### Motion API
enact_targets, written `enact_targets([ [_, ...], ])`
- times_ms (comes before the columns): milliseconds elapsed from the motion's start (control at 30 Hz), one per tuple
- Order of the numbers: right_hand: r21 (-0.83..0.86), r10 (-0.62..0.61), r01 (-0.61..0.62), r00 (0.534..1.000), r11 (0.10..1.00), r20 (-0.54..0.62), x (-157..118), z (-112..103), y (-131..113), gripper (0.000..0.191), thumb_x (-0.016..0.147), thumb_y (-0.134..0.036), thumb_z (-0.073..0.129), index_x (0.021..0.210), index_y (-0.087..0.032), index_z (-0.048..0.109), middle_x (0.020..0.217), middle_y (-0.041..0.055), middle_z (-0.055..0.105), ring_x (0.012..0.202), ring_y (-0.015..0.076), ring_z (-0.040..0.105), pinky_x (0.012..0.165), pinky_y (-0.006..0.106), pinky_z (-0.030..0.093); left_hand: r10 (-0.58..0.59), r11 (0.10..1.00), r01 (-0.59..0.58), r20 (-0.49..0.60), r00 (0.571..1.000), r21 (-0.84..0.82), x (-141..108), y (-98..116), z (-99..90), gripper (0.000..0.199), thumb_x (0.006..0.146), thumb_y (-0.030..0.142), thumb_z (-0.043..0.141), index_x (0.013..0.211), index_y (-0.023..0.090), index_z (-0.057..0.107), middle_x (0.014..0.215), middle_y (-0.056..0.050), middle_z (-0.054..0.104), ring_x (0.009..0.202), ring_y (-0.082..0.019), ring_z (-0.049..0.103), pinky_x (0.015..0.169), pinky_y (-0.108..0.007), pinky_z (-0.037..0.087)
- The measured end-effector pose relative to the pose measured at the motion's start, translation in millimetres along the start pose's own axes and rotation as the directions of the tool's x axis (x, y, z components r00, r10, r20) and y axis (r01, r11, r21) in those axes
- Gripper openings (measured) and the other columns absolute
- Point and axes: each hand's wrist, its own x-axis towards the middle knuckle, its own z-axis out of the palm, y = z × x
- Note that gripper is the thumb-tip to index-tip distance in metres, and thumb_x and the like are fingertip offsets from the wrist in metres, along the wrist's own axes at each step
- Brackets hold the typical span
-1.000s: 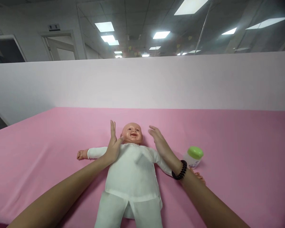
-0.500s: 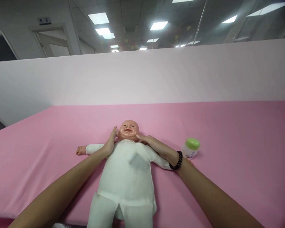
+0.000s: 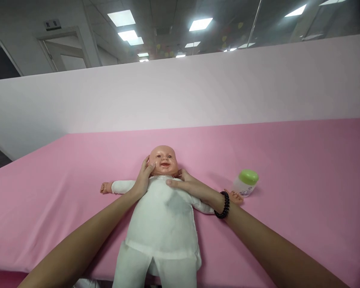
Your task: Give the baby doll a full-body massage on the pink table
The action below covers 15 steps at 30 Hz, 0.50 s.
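Note:
A baby doll (image 3: 165,224) in a white cloth suit lies on its back, its hard plastic head away from me and its arms spread. My left hand (image 3: 144,176) cups the side of the doll's head, thumb on the cheek and fingers beside the ear. On the other side, my right hand (image 3: 192,185) holds the neck and shoulder; its thumb lies over the upper chest and its fingertips go behind the neck, partly hidden. A black beaded bracelet (image 3: 223,205) circles my right wrist. Near the doll's hand stands a jar with a green lid (image 3: 246,182).
The doll lies on a pink sheet (image 3: 288,168) covering the table. A white partition (image 3: 180,96) rises along the far edge. Beyond it are glass, ceiling lights and a doorway (image 3: 63,52). The sheet's near edge shows at the lower left.
My left thumb has come onto the doll's cheek. My right fingers have slid behind the neck, with the thumb now on the chest. The head has turned slightly, and the view has shifted a little.

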Motion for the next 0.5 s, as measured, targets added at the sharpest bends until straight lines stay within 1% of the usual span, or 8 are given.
enact_targets([
  [67,0.103,-0.002,0.011,0.997,0.995,-0.082,3.7,-0.7,0.0,0.078,0.074,-0.051,0.083,0.138,-0.02,0.048,0.133,0.0128,0.06,0.12,0.0282,0.06,0.097,0.041,0.056,0.133,0.99,-0.132,-0.001,0.991,0.038,-1.1,-5.0,-1.9,0.076,0.09,0.058,0.059,0.152,0.024,0.032,0.158,-0.009,0.039,0.145,-0.029,0.036,0.118,-0.042,0.035],
  [100,0.172,-0.016,0.032,0.996,0.985,-0.089,5.6,-1.5,-0.7,0.076,0.077,-0.053,0.081,0.137,-0.02,0.049,0.131,0.013,0.061,0.12,0.028,0.06,0.098,0.041,0.056,0.185,0.982,-0.186,0.017,0.983,0.042,-2.1,-6.9,-2.5,0.077,0.09,0.058,0.059,0.153,0.024,0.031,0.159,-0.009,0.036,0.148,-0.029,0.032,0.12,-0.042,0.032],
  [167,0.34,-0.075,0.075,0.997,0.937,-0.012,8.7,-3.2,-2.7,0.07,0.083,-0.059,0.071,0.137,-0.019,0.052,0.13,0.013,0.062,0.122,0.0274,0.059,0.104,0.042,0.052,0.269,0.961,-0.272,0.053,0.962,0.049,-5.6,-9.0,-2.3,0.077,0.09,0.058,0.059,0.153,0.024,0.03,0.161,-0.009,0.032,0.15,-0.03,0.025,0.122,-0.043,0.027],
  [233,0.499,-0.137,0.075,0.987,0.863,0.089,10.5,-4.9,-4.5,0.069,0.088,-0.066,0.061,0.137,-0.019,0.053,0.131,0.0129,0.062,0.125,0.0275,0.057,0.108,0.045,0.048,0.332,0.939,-0.337,0.089,0.939,0.061,-10.9,-8.8,-0.1,0.077,0.09,0.058,0.058,0.154,0.026,0.03,0.162,-0.008,0.028,0.152,-0.031,0.02,0.124,-0.044,0.024],
  [267,0.556,-0.151,0.061,0.982,0.829,0.118,10.9,-5.6,-5.1,0.07,0.088,-0.068,0.058,0.138,-0.019,0.053,0.132,0.0131,0.062,0.127,0.0281,0.056,0.109,0.047,0.047,0.356,0.93,-0.364,0.112,0.928,0.057,-13.9,-8.1,1.7,0.078,0.09,0.058,0.058,0.154,0.026,0.029,0.162,-0.008,0.028,0.152,-0.032,0.02,0.123,-0.044,0.024],
  [333,0.633,-0.155,0.042,0.98,0.773,0.124,10.8,-6.2,-5.6,0.072,0.087,-0.068,0.059,0.138,-0.018,0.052,0.134,0.014,0.061,0.129,0.0293,0.055,0.11,0.05,0.045,0.398,0.912,-0.41,0.178,0.9,0.031,-20.1,-5.8,6.3,0.082,0.09,0.059,0.058,0.156,0.027,0.024,0.16,-0.009,0.031,0.15,-0.034,0.024,0.122,-0.046,0.026],
  [400,0.675,-0.182,0.038,0.973,0.737,0.144,8.2,-5.3,-6.2,0.073,0.085,-0.066,0.063,0.139,-0.017,0.052,0.136,0.0148,0.06,0.132,0.0302,0.053,0.112,0.051,0.042,0.453,0.883,-0.47,0.247,0.857,0.012,-26.0,-1.6,11.5,0.086,0.089,0.058,0.059,0.158,0.028,0.017,0.157,-0.011,0.033,0.147,-0.036,0.029,0.12,-0.05,0.028],
  [500,0.675,-0.267,0.024,0.928,0.738,0.259,-2.2,-1.3,-9.3,0.086,0.076,-0.072,0.069,0.138,-0.016,0.052,0.137,0.0159,0.059,0.135,0.0318,0.049,0.115,0.052,0.038,0.541,0.803,-0.594,0.35,0.765,0.057,-36.3,11.2,18.4,0.089,0.09,0.053,0.061,0.159,0.03,0.009,0.16,-0.012,0.023,0.148,-0.037,0.024,0.122,-0.054,0.023],
])
